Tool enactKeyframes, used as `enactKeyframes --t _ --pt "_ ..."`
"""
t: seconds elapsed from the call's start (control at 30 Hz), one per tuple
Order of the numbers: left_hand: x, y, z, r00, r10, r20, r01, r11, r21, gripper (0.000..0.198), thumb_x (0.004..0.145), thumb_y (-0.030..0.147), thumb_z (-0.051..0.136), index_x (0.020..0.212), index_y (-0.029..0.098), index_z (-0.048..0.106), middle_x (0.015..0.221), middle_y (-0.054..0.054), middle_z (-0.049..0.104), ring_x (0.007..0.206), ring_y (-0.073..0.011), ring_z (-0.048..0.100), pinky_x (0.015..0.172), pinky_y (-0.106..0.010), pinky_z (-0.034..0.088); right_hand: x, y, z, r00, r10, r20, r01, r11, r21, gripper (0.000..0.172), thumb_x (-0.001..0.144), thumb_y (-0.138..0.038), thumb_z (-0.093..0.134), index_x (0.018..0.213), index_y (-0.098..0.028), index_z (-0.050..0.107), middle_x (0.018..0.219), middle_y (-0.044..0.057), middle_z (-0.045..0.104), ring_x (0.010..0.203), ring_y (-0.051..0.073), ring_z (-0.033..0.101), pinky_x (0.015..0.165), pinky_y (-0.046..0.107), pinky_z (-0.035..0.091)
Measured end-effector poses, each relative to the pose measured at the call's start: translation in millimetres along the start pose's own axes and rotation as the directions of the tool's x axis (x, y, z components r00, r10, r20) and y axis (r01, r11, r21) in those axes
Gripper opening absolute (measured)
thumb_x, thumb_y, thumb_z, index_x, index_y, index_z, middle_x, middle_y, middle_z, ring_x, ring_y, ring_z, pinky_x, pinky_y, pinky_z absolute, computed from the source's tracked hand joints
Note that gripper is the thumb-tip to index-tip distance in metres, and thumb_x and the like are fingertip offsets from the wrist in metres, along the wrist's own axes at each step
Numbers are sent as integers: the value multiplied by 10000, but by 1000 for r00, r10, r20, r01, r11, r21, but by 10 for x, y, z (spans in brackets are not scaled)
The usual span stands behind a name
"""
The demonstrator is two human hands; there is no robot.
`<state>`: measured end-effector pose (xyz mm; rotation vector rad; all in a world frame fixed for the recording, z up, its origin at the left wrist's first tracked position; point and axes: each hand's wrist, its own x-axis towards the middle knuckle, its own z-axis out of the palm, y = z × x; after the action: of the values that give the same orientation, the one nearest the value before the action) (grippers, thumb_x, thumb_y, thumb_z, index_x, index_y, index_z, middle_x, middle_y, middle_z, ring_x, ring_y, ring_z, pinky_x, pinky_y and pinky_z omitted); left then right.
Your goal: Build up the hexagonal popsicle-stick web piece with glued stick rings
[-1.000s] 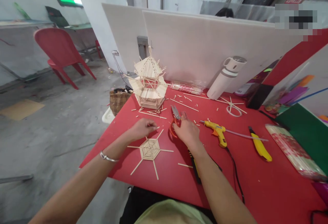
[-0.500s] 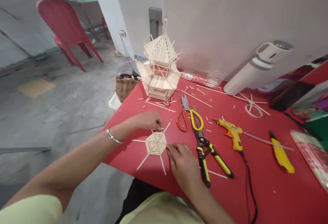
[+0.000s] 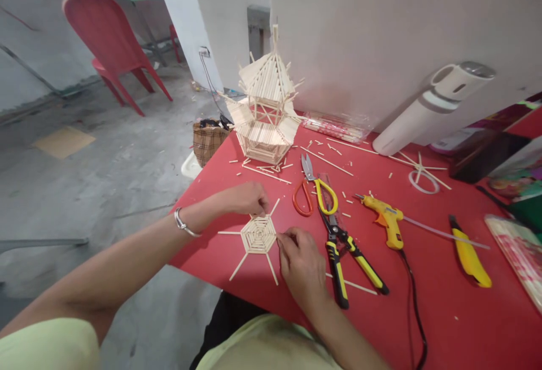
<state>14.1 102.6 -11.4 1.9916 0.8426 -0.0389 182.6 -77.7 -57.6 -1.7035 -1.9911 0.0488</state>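
A hexagonal web of thin wooden sticks [image 3: 258, 235] lies flat on the red table, with long spokes sticking out past its rings. My left hand [image 3: 249, 198], with a silver bracelet at the wrist, is closed at the web's upper edge. Its fingertips pinch what looks like a short stick there, partly hidden by the fingers. From the right, my right hand [image 3: 301, 260] closes thumb and fingers on the web's right corner, covering the spoke on that side. Scissors [image 3: 314, 183] with red and yellow handles and black-yellow pliers [image 3: 347, 251] lie right of my hands.
A pagoda-like stick model [image 3: 269, 110] stands at the back. A yellow glue gun [image 3: 387, 217], a yellow cutter [image 3: 469, 254] and a white bottle [image 3: 432, 107] are at right. Cut stick bits lie about. Table's left edge [image 3: 199, 189] is near my left forearm.
The whole view has shifted slightly. The web appears turned a little, and both hands stay closed at the same places on it.
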Motion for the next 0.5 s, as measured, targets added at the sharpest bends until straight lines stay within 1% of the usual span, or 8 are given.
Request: enactKeyframes --t 0.2,0.5 --pt "6 -10 25 999 -6 -41 4 999 -41 94 588 149 610 551 176 692 503 -19 608 479 -119 506 456 -233 293 2 14 9 1000 -7 -9 7 1000 1 269 937 -115 496 1078 -202 708 968 75 650 896 178 563 759 271 435" --pt "3 8 14 998 -36 -44 36 999 -7 91 622 158 629 591 165 715 547 -31 649 508 -133 542 491 -239 330 3 18 20 1000 0 -16 0 1000 2 264 934 -125 500 1078 -204 707 979 75 649 897 185 559 761 280 437"
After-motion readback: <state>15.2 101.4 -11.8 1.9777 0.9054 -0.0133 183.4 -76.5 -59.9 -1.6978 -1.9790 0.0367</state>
